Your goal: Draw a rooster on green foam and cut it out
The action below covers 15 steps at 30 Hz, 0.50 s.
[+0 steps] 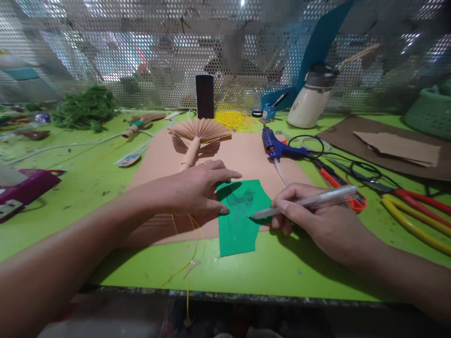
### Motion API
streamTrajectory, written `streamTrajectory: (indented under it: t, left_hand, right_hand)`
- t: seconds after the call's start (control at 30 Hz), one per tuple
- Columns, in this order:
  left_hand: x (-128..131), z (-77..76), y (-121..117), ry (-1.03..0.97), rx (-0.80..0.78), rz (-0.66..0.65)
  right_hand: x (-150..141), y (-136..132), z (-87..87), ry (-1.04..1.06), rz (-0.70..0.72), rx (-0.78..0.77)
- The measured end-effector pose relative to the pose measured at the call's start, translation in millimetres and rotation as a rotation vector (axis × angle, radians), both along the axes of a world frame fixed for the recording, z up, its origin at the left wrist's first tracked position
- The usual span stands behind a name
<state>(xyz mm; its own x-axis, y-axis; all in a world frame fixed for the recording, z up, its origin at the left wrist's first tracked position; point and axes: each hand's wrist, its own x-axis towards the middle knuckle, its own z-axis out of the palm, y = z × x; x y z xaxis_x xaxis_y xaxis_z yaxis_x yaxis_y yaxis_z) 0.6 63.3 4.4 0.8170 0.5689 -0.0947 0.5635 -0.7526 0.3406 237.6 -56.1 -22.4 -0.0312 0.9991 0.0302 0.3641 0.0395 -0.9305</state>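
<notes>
A green sheet (237,234) with dark pen marks lies partly on brown paper (243,155) and partly on the green table. My left hand (197,188) rests at its left edge, fingers spread, thumb and forefinger on the sheet. In my right hand (310,211) is a grey pen (317,198), its tip at the marks on the sheet. Beyond my left hand sits a pleated brown paper fan shape (199,131) with a rolled paper stem. Yellow strings (195,244) trail from under my left forearm to the table edge.
A blue glue gun (278,146), a red cutter (338,183) and scissors with red and yellow handles (412,213) lie on the right. Behind stand a phone (205,96) and a white bottle (310,103). Green strands (84,108) are heaped back left, near a purple power strip (28,190).
</notes>
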Motion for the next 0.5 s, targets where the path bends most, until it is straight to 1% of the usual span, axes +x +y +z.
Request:
streamTrajectory:
  t: [0.13,0.37,0.5]
  left_hand:
    - [-0.8,-0.1,0.1,-0.001,0.009,0.003]
    - [0.4,-0.7,-0.5,0.001,0.043,-0.010]
    - [-1.6,-1.8,-0.1,-0.019,0.041,-0.013]
  right_hand:
    - [0.2,1.2,-0.6,0.043,0.002,-0.027]
    - [-1.0,1.0,0.6,0.059,0.008,-0.018]
    - [1.3,1.9,-4.4,0.209,-0.006,-0.078]
